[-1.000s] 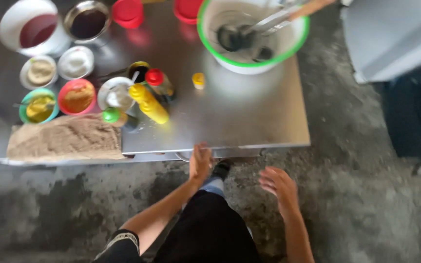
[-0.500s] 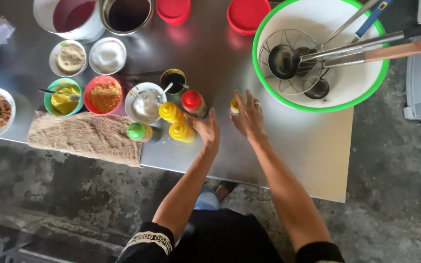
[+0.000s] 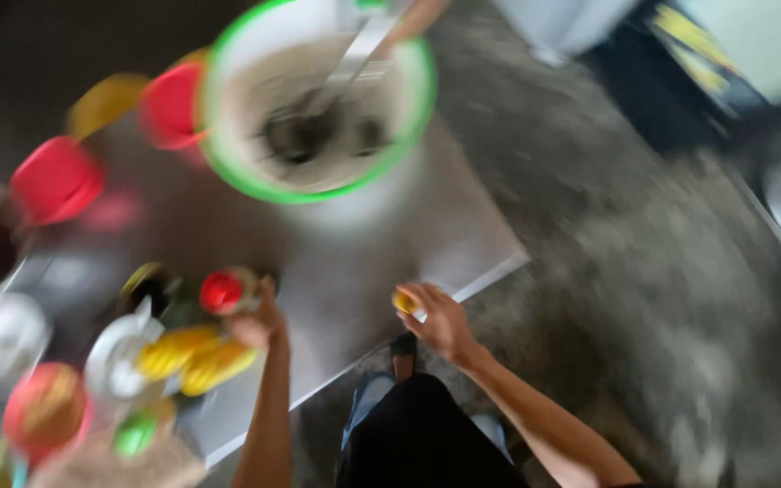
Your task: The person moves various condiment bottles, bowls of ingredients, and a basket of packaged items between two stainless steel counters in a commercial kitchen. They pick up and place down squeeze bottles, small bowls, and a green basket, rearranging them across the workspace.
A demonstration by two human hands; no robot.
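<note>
From my remote seat the view is badly smeared, so I go by shapes and colours. My left hand [image 3: 259, 325] sits left of centre in the lower half of the frame, pressed against a red-capped bottle [image 3: 224, 291]; the fingers seem curled round it, but the blur keeps me from telling whether that grip is truly closed on it. Just below and left of that hand lie two yellow squeeze bottles [image 3: 193, 357], tilted and side by side, next to a white bowl [image 3: 117, 366]. My right hand [image 3: 437, 318] is at lower centre, right at the near edge of the metal desk [image 3: 354, 262], and its grip is closed around a small yellow bottle [image 3: 405, 302], which peeks out at the fingertips on the left side of the hand. In the upper middle of the frame stands a big white basin with a green rim [image 3: 318, 99], with dark ladles [image 3: 300, 131] lying in it and their handles running off the top edge. Left of the basin are two red lids [image 3: 56, 179], well apart from both hands. A green cap [image 3: 135, 434] shows at the lower left. Grey concrete floor [image 3: 644, 298] fills the right side.
</note>
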